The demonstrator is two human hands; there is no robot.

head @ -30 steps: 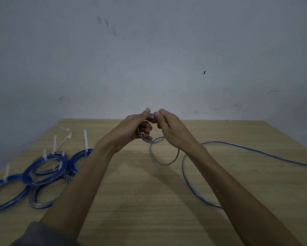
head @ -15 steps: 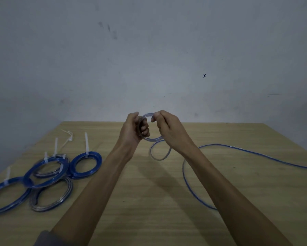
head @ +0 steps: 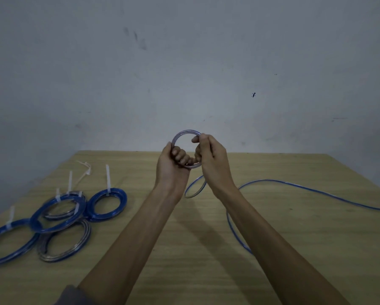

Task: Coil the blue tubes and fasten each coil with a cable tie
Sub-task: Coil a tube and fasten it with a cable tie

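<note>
Table (head: 206, 260) of pale wood, grey wall (head: 184, 62), both hands (head: 173, 168) gripping tube coil (head: 185, 134)

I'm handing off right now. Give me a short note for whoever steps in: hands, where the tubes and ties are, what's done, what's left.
Left hand grips the small coil being wound; right hand pinches its upper right side.
Loose tube trails from the coil across the table to the right edge.
Done: several tied coils lie at the left.
Left: wind in the trailing tube, then tie it; spare cable ties lie behind the finished coils.
</note>
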